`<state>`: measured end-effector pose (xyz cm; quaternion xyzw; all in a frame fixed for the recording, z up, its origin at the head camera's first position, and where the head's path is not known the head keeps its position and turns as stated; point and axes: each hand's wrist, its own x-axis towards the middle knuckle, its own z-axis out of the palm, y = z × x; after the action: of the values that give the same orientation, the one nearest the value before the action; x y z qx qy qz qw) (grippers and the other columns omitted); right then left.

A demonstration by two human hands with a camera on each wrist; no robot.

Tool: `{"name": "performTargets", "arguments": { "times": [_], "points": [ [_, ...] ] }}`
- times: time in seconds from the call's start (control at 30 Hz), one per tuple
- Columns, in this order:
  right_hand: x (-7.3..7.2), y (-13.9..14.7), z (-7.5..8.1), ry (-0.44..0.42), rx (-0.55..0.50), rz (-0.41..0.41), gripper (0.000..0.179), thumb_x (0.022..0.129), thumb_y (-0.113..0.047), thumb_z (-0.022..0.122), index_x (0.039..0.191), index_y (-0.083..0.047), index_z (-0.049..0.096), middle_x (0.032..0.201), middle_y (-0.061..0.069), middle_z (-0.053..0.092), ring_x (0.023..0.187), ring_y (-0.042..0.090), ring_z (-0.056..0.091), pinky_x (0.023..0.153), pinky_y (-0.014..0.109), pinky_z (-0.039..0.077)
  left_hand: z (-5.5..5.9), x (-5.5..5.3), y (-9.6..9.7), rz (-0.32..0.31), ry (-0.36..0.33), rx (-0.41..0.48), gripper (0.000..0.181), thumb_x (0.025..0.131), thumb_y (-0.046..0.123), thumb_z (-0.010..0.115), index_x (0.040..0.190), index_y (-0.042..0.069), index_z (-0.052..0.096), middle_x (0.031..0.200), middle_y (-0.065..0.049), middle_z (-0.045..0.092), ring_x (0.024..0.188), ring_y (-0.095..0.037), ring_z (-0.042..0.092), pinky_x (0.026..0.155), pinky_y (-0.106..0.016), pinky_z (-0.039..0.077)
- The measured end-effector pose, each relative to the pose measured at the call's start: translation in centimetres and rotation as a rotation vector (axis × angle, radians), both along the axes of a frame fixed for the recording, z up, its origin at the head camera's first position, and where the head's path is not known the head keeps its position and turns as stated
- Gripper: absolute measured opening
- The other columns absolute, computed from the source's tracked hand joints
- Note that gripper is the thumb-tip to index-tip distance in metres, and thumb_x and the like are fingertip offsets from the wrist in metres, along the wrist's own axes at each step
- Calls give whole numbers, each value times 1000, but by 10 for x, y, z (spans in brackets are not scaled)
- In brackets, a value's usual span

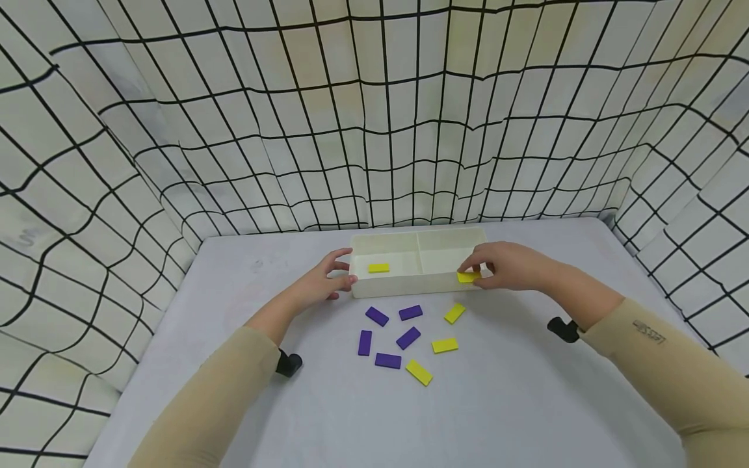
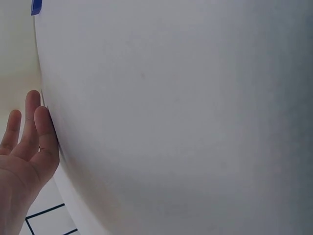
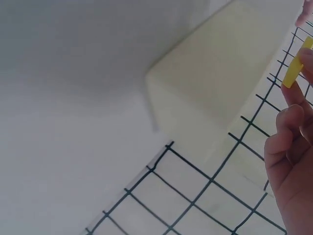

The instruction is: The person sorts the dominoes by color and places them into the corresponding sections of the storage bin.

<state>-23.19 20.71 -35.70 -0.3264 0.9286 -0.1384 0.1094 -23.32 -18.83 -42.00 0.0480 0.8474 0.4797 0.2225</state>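
My right hand (image 1: 515,265) pinches a yellow block (image 1: 467,277) at the front wall near the right end of the white two-part box (image 1: 421,285). In the right wrist view the same yellow block (image 3: 296,68) shows between thumb and finger, above the box's blurred side (image 3: 215,73). At the box's left end my left hand (image 1: 318,284) rests with its fingers fairly straight; the left wrist view shows this hand (image 2: 29,152) beside the wall. Another yellow block (image 1: 378,268) lies in the left compartment.
In front of the box, several purple blocks (image 1: 388,361) lie scattered on the white table (image 1: 328,416). Three yellow blocks (image 1: 419,372) lie to their right. Black netting (image 1: 363,133) over white panels surrounds the table's back and sides.
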Motion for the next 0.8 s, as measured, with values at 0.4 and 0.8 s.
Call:
{"name": "performTargets", "arguments": {
  "times": [0.4,0.8],
  "points": [
    [-27,-53,9,-1,-9,49,30,91,-23,72,120,-27,71,95,-9,63,83,17,55,70,30,49,-4,0,-1,-1,20,-19,74,97,37,63,155,42,17,153,-7,34,119,-24,59,97,-42,49],
    [-49,-97,10,-19,54,66,32,92,-27,71,123,-29,69,100,-7,63,86,17,54,71,30,48,-3,-1,-2,-6,10,-2,75,97,38,64,154,43,17,153,-6,34,120,-24,58,97,-43,48]
  ]
}}
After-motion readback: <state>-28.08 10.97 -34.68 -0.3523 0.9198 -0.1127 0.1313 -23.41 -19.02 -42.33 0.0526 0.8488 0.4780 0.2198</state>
